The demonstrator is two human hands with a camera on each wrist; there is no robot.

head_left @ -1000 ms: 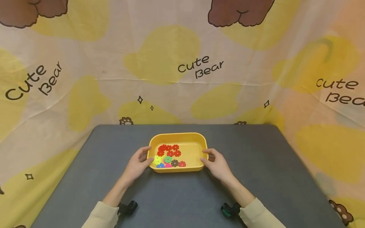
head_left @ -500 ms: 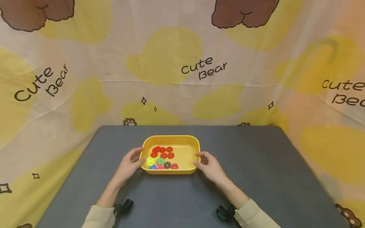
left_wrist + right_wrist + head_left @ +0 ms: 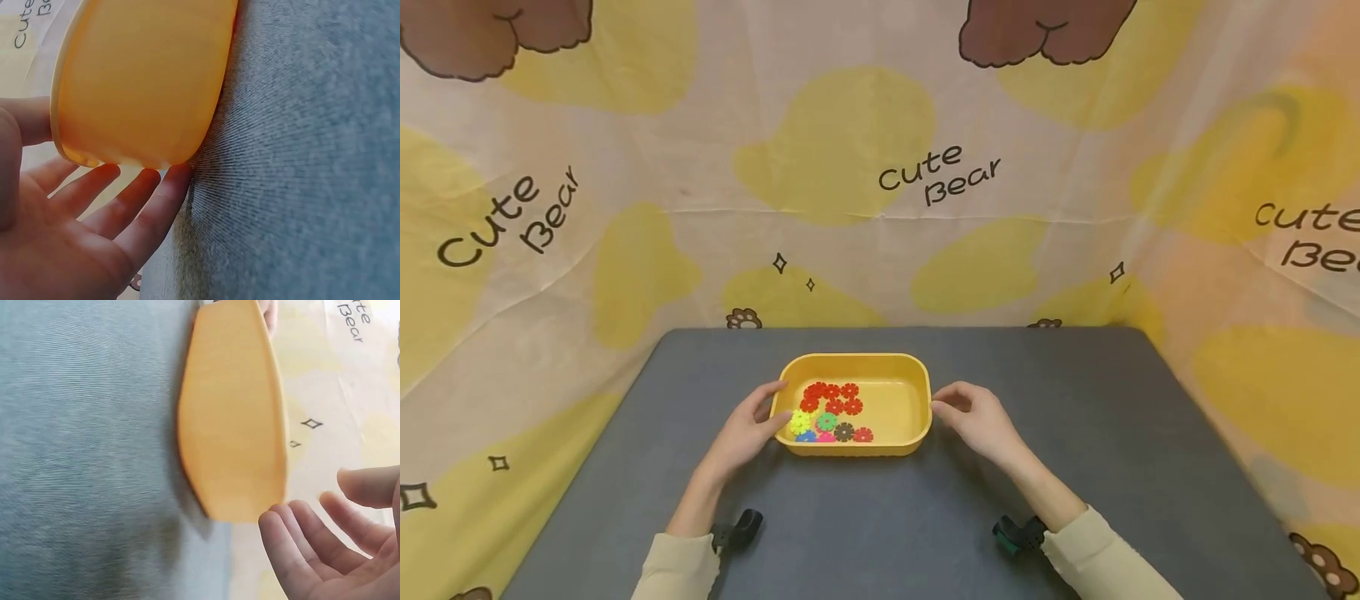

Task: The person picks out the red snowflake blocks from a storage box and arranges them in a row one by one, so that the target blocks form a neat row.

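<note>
A yellow plastic tray [image 3: 853,449] sits on the table with toothed, snowflake-shaped plastic discs in its left part. Red discs [image 3: 833,392] lie toward the back; yellow, green, blue, pink and dark discs [image 3: 844,432] lie in front of them. My left hand [image 3: 745,429] holds the tray's left end, thumb over the rim; the left wrist view shows its fingertips [image 3: 150,178] against the outside wall. At the right end, my right hand [image 3: 985,421] has its fingers loosely bent beside the outer wall. Its thumb [image 3: 369,486] is off the rim in the right wrist view.
The grey table [image 3: 880,517] extends on both sides of the tray and in front of it. A patterned cloth [image 3: 865,167] with bear prints hangs behind and at both sides. Black wrist-worn devices [image 3: 1021,535] sit below the forearms.
The tray first shifted slightly left in both hands. Since then my right hand has let go of the rim and moved a little right, while the left hand keeps its hold.
</note>
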